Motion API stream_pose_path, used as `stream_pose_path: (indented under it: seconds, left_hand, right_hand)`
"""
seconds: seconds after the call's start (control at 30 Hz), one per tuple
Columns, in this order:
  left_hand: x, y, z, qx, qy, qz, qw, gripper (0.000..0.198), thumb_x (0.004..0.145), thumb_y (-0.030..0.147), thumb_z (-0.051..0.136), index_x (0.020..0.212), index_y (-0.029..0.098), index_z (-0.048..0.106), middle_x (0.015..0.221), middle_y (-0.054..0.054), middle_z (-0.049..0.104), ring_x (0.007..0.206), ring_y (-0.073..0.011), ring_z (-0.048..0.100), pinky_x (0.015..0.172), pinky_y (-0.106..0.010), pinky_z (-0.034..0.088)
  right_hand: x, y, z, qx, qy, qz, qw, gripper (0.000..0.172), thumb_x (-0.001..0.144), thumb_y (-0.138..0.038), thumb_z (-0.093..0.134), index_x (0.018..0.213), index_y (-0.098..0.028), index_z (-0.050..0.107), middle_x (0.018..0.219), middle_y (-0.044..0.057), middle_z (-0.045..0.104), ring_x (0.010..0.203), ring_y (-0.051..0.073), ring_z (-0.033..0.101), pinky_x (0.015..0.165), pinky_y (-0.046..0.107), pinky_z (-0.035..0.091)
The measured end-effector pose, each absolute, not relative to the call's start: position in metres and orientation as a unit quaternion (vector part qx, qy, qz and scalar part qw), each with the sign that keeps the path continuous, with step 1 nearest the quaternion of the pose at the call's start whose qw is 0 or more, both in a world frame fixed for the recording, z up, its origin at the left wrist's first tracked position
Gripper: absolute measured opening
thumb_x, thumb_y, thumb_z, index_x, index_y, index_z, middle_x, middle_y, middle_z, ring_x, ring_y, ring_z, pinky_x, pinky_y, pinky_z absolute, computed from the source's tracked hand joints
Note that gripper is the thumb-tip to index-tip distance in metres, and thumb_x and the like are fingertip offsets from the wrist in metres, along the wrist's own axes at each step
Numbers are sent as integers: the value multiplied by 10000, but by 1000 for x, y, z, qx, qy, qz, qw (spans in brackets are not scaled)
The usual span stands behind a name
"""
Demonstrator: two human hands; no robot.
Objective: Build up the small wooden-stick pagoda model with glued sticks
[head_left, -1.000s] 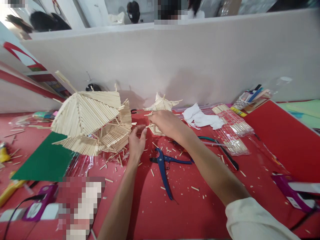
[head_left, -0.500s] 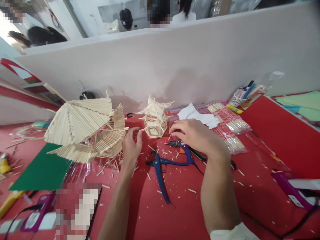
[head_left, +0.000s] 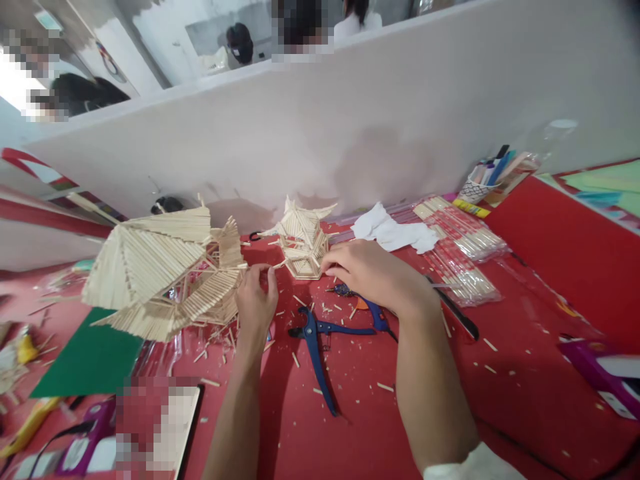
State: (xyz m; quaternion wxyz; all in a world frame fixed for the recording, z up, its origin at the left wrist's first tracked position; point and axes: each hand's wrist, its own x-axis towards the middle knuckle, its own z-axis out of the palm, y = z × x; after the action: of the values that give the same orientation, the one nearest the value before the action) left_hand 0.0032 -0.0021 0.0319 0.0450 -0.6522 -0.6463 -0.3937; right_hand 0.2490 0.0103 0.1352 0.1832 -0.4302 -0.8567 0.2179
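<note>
A small pavilion model (head_left: 303,233) built of thin wooden sticks stands between my hands, near the wall. My left hand (head_left: 256,293) is at its left; thumb and forefinger close on the tip of a stick poking out from the model's corner. At its right side my right hand (head_left: 367,270) reaches in with fingertips pressed together against the lower edge; what is between them is hidden. Below lie blue-handled cutters (head_left: 315,340) with spread handles. A blue glue gun (head_left: 373,310) lies partly under my right hand.
A larger stick pavilion (head_left: 150,257) stands left, close to my left hand. Packs of wooden sticks (head_left: 457,233), white tissue (head_left: 393,230) and a pen cup (head_left: 475,190) are at right. Stick scraps litter the red table (head_left: 360,427). A white partition (head_left: 390,120) rises behind.
My right hand has moved left, up to the small pavilion's side. My left hand has shifted slightly. The view has tilted a little, and a black-handled tool beside my right wrist shows more.
</note>
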Motion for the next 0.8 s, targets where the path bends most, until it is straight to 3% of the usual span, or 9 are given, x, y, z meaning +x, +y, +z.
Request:
stream_pose_path:
  seconds: [0.23,0.47,0.8]
  left_hand:
    - [2,-3,36,-678,-645,-341,91,202,966,313,462,971,187,620,892,-72,679,822,-216,612,797,-342,456]
    - [-1,-3,34,-692,-628,-342,99,168,964,270,475,988,189,621,926,-82,688,928,-226,628,853,-337,450]
    - [1,-6,39,-693,-629,-340,91,168,962,276,480,996,187,618,918,-80,680,875,-217,618,846,-345,455]
  right_hand:
    - [249,10,137,-427,-855,231,180,208,900,-143,503,889,-178,708,811,52,689,761,165,590,722,289,365]
    - [249,10,137,-424,-857,230,182,203,902,-155,505,881,-173,706,807,57,690,748,165,586,717,292,361]
    - [250,11,137,-428,-855,229,184,216,905,-149,500,905,-178,714,813,57,694,758,167,591,718,288,363]
